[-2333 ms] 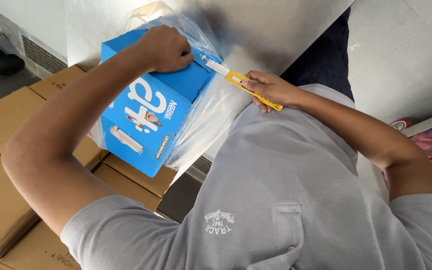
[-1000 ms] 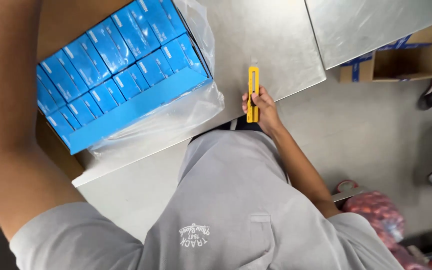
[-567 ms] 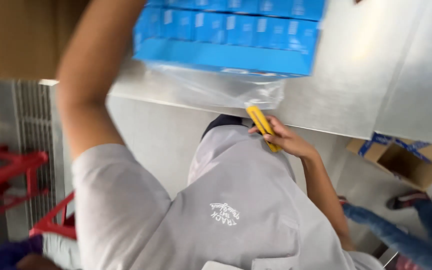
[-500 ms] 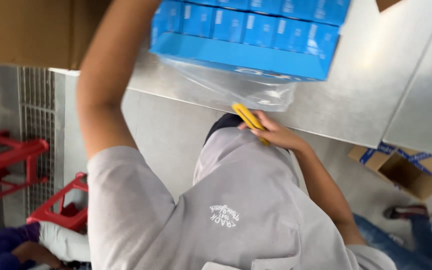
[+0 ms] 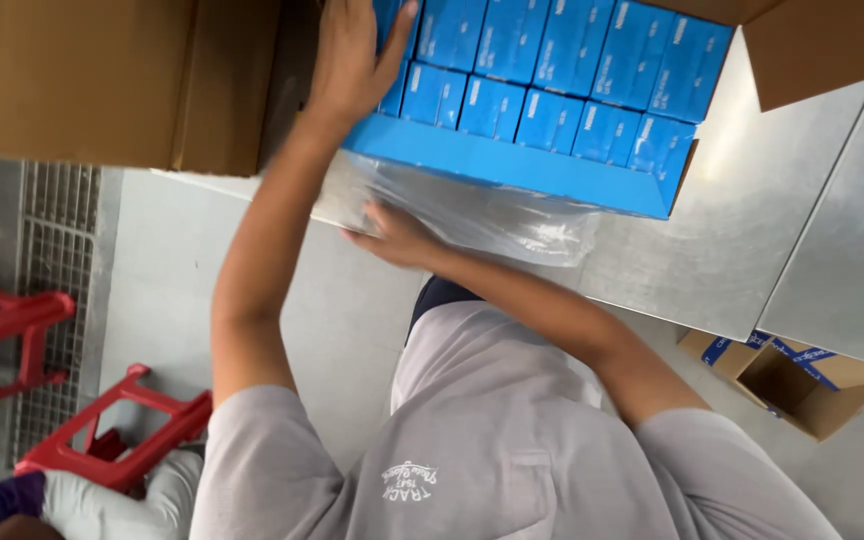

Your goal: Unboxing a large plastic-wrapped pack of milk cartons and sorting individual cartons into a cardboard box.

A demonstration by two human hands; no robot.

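Gone from the right hand [image 5: 392, 232] is the yellow knife it held half a second ago; that hand has moved left along the table edge and now presses, fingers spread, on the clear plastic wrap [image 5: 492, 212] under the blue tray's front wall. No knife shows anywhere in view now.

Largest is the steel table [image 5: 752, 230], filling the right half of the frame, with a seam running down its far right. At upper left stands a plain brown cardboard carton [image 5: 92, 80]; another brown flap [image 5: 822, 45] cuts the upper right corner.

Between them, at top centre, sits the blue tray [image 5: 512, 165], an open-topped cardboard tray packed with two rows of small blue boxes [image 5: 552, 75], each with a pale label strip on its top. Loose wrap bunches below its front edge and hangs at the table edge.

At lower right, on the floor, lies a small open brown carton [image 5: 792, 375] with blue tape on its flaps; its inside looks dark and I cannot tell what it holds.

At lower left stand red metal frames [image 5: 112, 430], and a gloved hand [image 5: 122, 500] of another person.

The left hand [image 5: 352, 55] lies flat, fingers open, on the tray's upper left corner.
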